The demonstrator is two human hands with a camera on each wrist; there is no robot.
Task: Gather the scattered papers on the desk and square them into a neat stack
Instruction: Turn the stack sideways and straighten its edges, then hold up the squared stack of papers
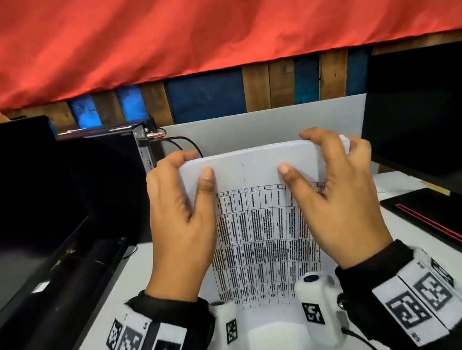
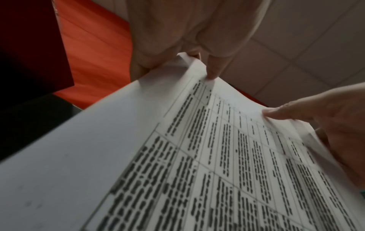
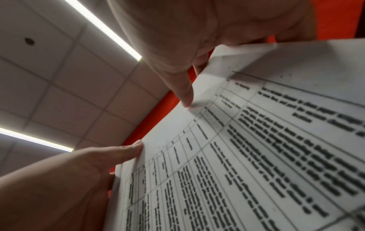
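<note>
A stack of white papers point(image 1: 259, 224) with a printed table on the front sheet stands upright on its lower edge on the white desk point(image 1: 446, 302). My left hand point(image 1: 196, 164) grips its upper left corner, thumb on the front and fingers curled over the top edge. At the upper right corner my right hand point(image 1: 297, 151) holds it the same way. The left wrist view shows the papers point(image 2: 197, 156) under my left thumb point(image 2: 213, 70). In the right wrist view the papers point(image 3: 256, 148) are pinched by my right thumb point(image 3: 183, 90). The sheets behind the front one are hidden.
A dark monitor point(image 1: 16, 203) stands at the left and another point(image 1: 435, 106) at the right. A black computer case point(image 1: 121, 154) with a cable sits behind the left hand. A black pad with a red stripe point(image 1: 435, 221) lies at the right. A grey divider panel point(image 1: 261, 126) backs the desk.
</note>
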